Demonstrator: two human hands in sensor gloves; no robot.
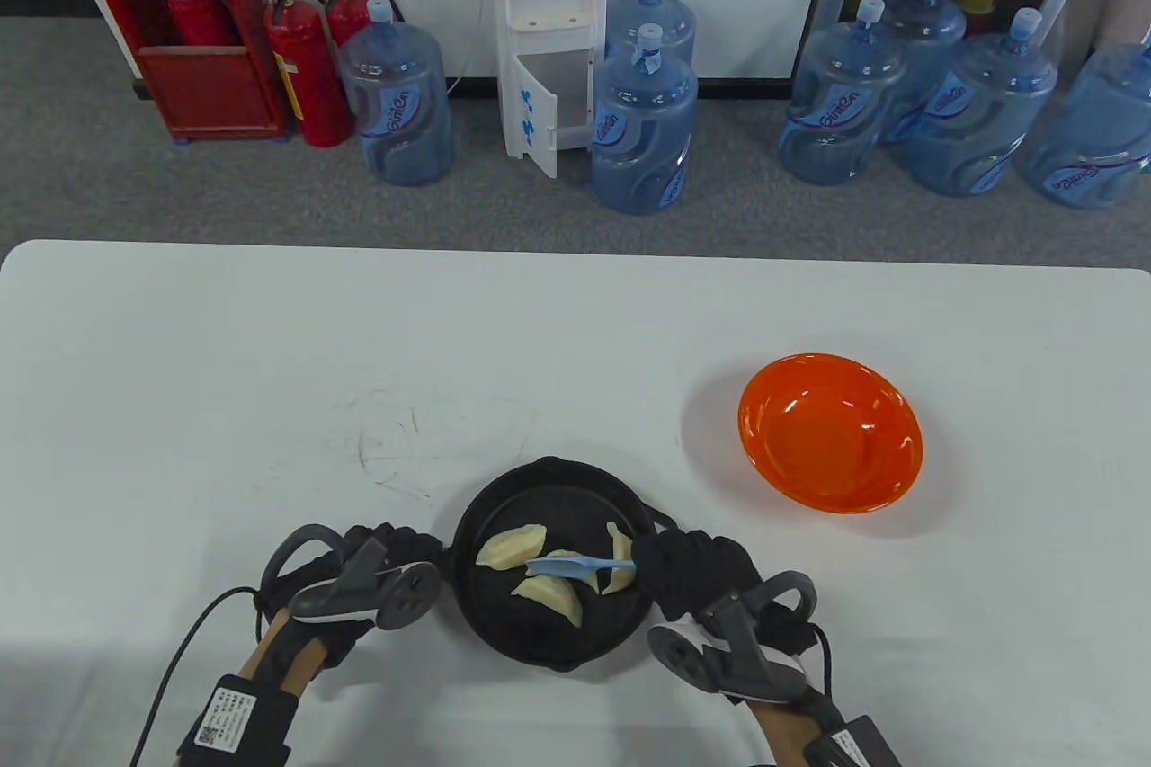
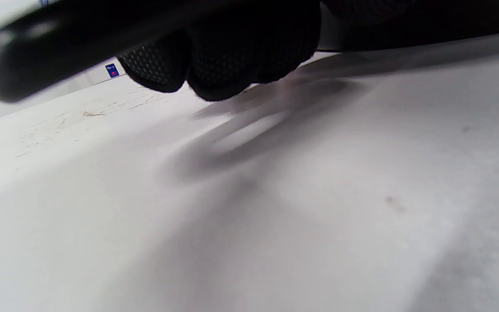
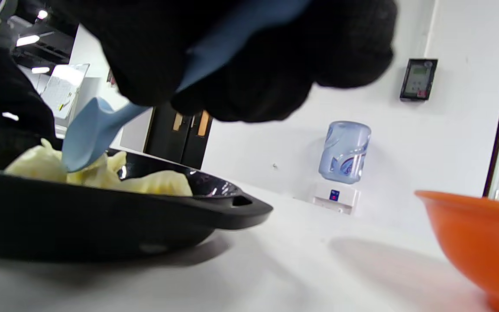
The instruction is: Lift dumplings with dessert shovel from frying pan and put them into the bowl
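Dumplings in the pan, bowl apart

4 pale folded dumplings (image 1: 511, 548) lie in the round black frying pan (image 1: 504, 632); light-blue plastic dessert shovel (image 1: 565, 567) rests over them; glossy orange bowl (image 1: 886, 416) sits upright, well right.

Glossy orange plastic bowl (image 1: 831, 434), matt black frying pan (image 1: 550, 571) with sheen inside, smooth pale-blue plastic dessert shovel (image 1: 578, 567), black knit-textured gloves, scuffed matt white table (image 1: 360, 371)

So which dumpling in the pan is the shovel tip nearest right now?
The middle dumpling: the blue shovel lies across it, held by the right hand; the other three sit apart.
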